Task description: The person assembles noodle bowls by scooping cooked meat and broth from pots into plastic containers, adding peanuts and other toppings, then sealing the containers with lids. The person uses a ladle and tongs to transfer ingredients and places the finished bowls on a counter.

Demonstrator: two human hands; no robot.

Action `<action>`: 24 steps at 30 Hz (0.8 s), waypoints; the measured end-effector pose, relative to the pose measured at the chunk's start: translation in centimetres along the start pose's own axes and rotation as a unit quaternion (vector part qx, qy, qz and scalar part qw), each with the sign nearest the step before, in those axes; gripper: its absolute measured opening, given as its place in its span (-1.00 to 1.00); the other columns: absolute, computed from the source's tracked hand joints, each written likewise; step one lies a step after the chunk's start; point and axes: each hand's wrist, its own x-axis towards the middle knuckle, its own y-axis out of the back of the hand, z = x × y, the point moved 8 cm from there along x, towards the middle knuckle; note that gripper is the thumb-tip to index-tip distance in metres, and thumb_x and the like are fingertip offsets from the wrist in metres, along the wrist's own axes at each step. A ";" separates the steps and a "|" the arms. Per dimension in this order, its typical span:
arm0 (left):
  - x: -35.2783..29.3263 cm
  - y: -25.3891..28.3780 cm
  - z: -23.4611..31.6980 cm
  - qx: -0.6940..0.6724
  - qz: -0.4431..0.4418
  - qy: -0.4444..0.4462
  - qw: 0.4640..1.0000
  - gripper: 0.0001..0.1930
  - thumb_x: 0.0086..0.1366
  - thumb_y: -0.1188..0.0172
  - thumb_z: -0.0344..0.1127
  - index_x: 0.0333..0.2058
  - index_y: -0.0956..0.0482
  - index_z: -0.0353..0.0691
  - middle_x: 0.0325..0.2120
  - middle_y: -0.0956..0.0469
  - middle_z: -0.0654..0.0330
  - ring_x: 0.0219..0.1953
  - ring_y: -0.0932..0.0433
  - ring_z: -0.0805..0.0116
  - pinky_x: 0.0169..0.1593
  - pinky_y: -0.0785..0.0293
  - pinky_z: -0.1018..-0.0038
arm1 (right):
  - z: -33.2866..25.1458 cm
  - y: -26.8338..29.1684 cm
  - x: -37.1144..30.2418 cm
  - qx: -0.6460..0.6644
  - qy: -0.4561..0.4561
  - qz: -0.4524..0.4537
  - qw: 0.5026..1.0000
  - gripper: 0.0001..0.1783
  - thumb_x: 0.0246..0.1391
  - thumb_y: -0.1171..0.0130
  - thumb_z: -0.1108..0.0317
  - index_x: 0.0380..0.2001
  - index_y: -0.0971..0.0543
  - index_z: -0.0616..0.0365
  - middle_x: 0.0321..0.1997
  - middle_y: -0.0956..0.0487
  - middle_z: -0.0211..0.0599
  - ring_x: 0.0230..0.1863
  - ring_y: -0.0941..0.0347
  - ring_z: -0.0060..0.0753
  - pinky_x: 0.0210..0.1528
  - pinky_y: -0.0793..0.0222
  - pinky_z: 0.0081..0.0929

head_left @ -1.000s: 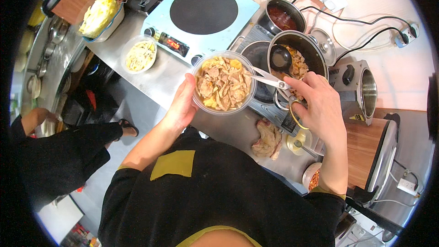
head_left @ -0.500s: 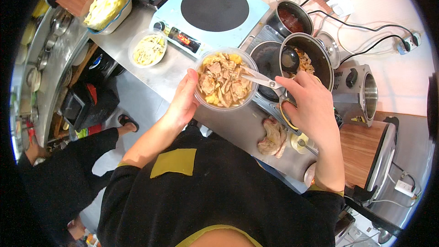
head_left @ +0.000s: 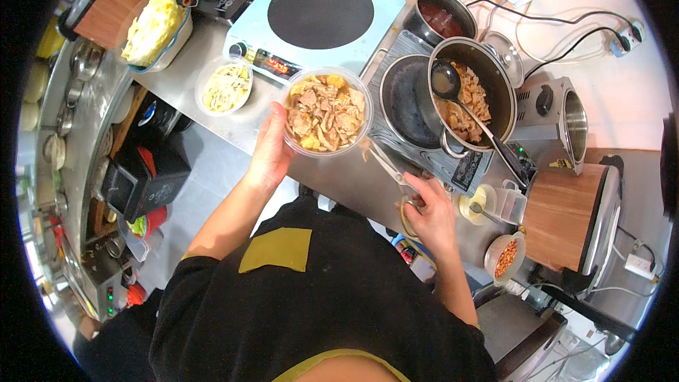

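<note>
My left hand [head_left: 269, 143] is closed on the near left side of a clear round plastic tub [head_left: 329, 112], filled with sliced cooked meat and yellow pieces in broth. In my right hand [head_left: 430, 213] is a pair of scissors [head_left: 387, 170], its blades pointing up and left, just off the tub's near right edge. A small brownish scrap [head_left: 366, 148] shows at the blade tips; whether they grip it I cannot tell. To the right, a dark pot [head_left: 511, 92] holds more cooked meat, with a black ladle [head_left: 445, 79] resting in it.
A light blue induction cooker [head_left: 389, 18] is at the back, with a bowl of pale shreds [head_left: 226, 87] to its left. A pot of red-brown liquid [head_left: 444, 15] stands at the back right. Near the right edge are a pale yellow bowl [head_left: 472, 211] and a bowl of peanuts [head_left: 505, 260].
The scissors have come out of the tub, moving down and right with my right hand. My left hand and the tub have shifted slightly up and left. The person at left has moved lower.
</note>
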 end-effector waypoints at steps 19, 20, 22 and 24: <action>1.0 6.4 2.3 0.013 0.044 -0.039 0.998 -0.21 0.24 0.10 0.31 0.22 -0.15 -0.21 0.15 -0.32 0.13 0.16 -0.34 0.22 0.14 -0.34 0.20 | -4.1 -4.0 4.1 -0.247 0.174 -0.021 0.953 -0.53 -0.30 -0.30 0.38 -0.18 -0.51 0.01 -0.37 -0.40 -0.22 -0.21 -0.41 -0.12 -0.16 -0.35 -0.26; 1.0 7.1 2.6 0.016 0.051 -0.042 0.998 -0.20 0.24 0.13 0.32 0.24 -0.13 -0.20 0.18 -0.29 0.14 0.19 -0.30 0.21 0.17 -0.29 0.18 | -3.0 -5.7 4.8 -0.263 0.176 -0.020 0.948 -0.53 -0.31 -0.28 0.38 -0.18 -0.50 0.01 -0.33 -0.41 -0.22 -0.19 -0.41 -0.12 -0.17 -0.37 -0.22; 0.7 7.5 3.0 0.015 0.065 -0.041 0.997 -0.21 0.26 0.15 0.31 0.25 -0.11 -0.18 0.20 -0.26 0.15 0.22 -0.27 0.20 0.21 -0.23 0.16 | -1.1 -7.6 6.0 -0.298 0.149 0.008 0.943 -0.54 -0.30 -0.27 0.38 -0.19 -0.51 0.01 -0.34 -0.42 -0.21 -0.20 -0.42 -0.11 -0.19 -0.38 -0.21; 0.2 8.4 3.6 0.011 0.076 -0.068 0.995 -0.21 0.25 0.09 0.30 0.24 -0.14 -0.20 0.17 -0.30 0.14 0.17 -0.34 0.23 0.13 -0.34 0.18 | 0.8 -9.0 6.4 -0.305 0.135 0.027 0.942 -0.55 -0.29 -0.24 0.42 -0.18 -0.52 0.00 -0.36 -0.43 -0.22 -0.23 -0.43 -0.10 -0.23 -0.39 -0.20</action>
